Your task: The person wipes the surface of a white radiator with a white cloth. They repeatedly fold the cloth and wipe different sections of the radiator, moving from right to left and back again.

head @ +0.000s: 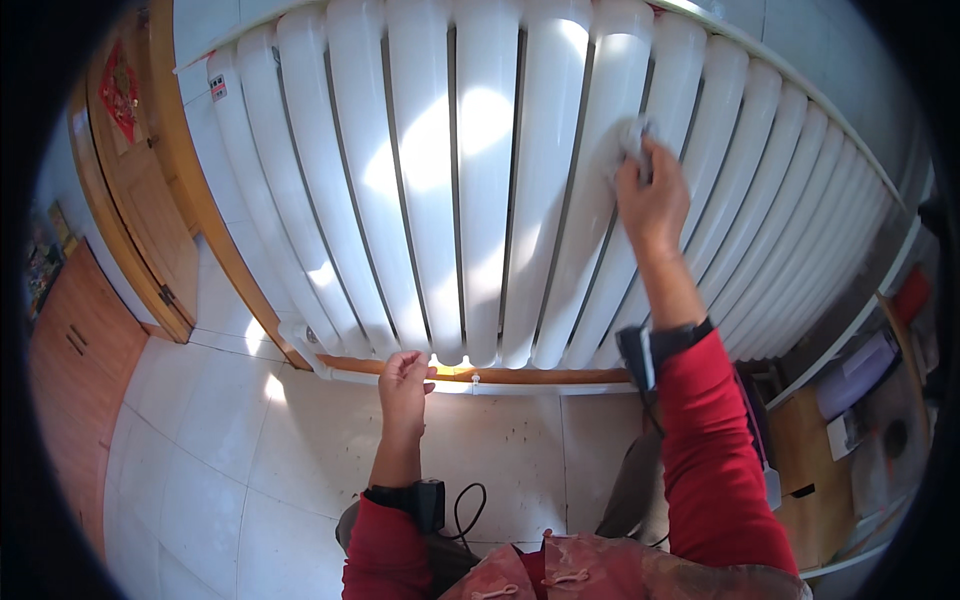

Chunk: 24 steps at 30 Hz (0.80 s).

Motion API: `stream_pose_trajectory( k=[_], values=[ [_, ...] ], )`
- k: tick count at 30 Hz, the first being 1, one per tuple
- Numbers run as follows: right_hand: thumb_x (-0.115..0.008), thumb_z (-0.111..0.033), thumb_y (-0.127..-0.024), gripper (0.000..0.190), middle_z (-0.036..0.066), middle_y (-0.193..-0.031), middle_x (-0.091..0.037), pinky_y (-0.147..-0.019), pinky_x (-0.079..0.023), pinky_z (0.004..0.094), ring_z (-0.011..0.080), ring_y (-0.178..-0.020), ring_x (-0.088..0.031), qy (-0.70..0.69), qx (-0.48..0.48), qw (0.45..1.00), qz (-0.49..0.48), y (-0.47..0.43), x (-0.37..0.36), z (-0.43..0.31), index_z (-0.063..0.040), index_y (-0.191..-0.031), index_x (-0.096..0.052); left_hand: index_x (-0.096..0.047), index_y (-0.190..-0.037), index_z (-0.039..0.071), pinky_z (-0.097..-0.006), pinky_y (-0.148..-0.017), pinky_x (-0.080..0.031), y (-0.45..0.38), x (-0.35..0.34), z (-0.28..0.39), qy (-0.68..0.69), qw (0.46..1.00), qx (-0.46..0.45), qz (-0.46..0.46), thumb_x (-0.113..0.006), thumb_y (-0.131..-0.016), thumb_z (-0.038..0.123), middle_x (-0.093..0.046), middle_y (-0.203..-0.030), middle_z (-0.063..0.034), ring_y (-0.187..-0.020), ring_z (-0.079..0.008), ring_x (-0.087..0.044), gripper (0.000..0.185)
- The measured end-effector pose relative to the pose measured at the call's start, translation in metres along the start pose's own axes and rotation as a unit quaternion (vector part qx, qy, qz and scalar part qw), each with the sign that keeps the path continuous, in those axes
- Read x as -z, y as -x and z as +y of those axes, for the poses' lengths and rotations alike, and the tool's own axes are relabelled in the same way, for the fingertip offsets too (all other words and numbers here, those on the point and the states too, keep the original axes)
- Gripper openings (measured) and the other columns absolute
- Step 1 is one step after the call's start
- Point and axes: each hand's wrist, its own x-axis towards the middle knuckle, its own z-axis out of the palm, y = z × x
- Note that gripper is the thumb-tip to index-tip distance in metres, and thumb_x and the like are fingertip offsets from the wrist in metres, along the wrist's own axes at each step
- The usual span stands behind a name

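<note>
A white column radiator [487,202] spans the view before me, with sunlight patches on its left and middle columns. My right hand [654,184] holds a crumpled whitish cloth [636,139] against the upper part of a column right of the middle; hand and cloth are slightly blurred. Low at the radiator's bottom edge, left of the middle, is my left hand [405,379], its fingers curled and nothing visible in them. Whether its fingertips touch the radiator, I cannot tell. Each wrist bears a strap with a black device.
A white pipe [525,388] runs below the radiator above the tiled floor [337,442]. On the left stand a wooden door [142,165] and a wooden cabinet [82,360]. Wooden drawers [817,480] stand at the right. A black cable [480,502] loops beside my left wrist.
</note>
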Motion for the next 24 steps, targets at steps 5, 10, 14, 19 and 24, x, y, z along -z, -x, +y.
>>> stream_pose_trajectory(
  k=[5, 10, 14, 19, 24],
  values=[
    [-0.064, -0.004, -0.079, 0.021, 0.019, -0.088, -0.061, -0.067, -0.052, 0.041, 0.0375, -0.077, -0.062, -0.034, -0.076, 0.993, -0.084, 0.151, 0.0, 0.019, 0.0, -0.098, -0.06, -0.059, -0.104, 0.005, -0.0252, -0.066, -0.05, 0.006, 0.017, 0.01, -0.006, 1.0, 0.008, 0.013, -0.06, -0.093, 0.021, -0.064, -0.094, -0.0049, -0.084, -0.0127, -0.064, 0.019],
    [-0.063, -0.009, -0.078, 0.018, 0.019, -0.088, -0.063, -0.071, -0.051, 0.0451, 0.0412, -0.081, -0.061, -0.033, -0.22, 0.941, -0.253, 0.288, 0.001, 0.035, -0.002, -0.095, -0.058, -0.06, -0.103, 0.008, -0.0263, -0.07, -0.048, 0.011, 0.035, 0.014, 0.002, 1.0, 0.011, 0.022, -0.063, -0.09, 0.022, -0.063, -0.093, -0.001, -0.084, -0.0119, -0.062, 0.019],
    [-0.065, -0.019, -0.076, 0.028, 0.022, -0.089, -0.066, -0.078, -0.051, 0.0456, 0.0418, -0.087, -0.062, 0.072, -0.289, 0.823, -0.484, 0.314, 0.005, 0.032, -0.002, -0.098, -0.06, -0.06, -0.103, 0.008, -0.0262, -0.07, -0.047, 0.01, 0.039, 0.014, 0.026, 0.999, 0.016, 0.03, -0.064, -0.09, 0.024, -0.063, -0.093, -0.0008, -0.084, -0.0118, -0.062, 0.021],
    [-0.064, -0.026, -0.076, 0.037, 0.024, -0.093, -0.067, -0.082, -0.052, 0.0424, 0.0401, -0.09, -0.065, -0.097, -0.222, 0.827, -0.507, 0.209, -0.011, -0.015, -0.004, -0.106, -0.063, -0.059, -0.103, 0.006, -0.0235, -0.064, -0.048, 0.007, 0.035, 0.013, 0.044, 0.998, 0.009, 0.032, -0.063, -0.091, 0.021, -0.063, -0.092, -0.0023, -0.079, -0.011, -0.064, 0.019],
    [-0.066, -0.01, -0.076, 0.021, 0.019, -0.086, -0.059, -0.072, -0.05, 0.0407, 0.0342, -0.079, -0.06, -0.181, 0.06, 0.969, -0.16, 0.01, -0.042, -0.078, 0.0, -0.094, -0.061, -0.06, -0.103, 0.006, -0.0245, -0.065, -0.049, 0.007, 0.031, 0.014, 0.039, 0.998, 0.032, 0.027, -0.062, -0.091, 0.021, -0.064, -0.093, -0.0032, -0.081, -0.0129, -0.064, 0.019]
  ],
)
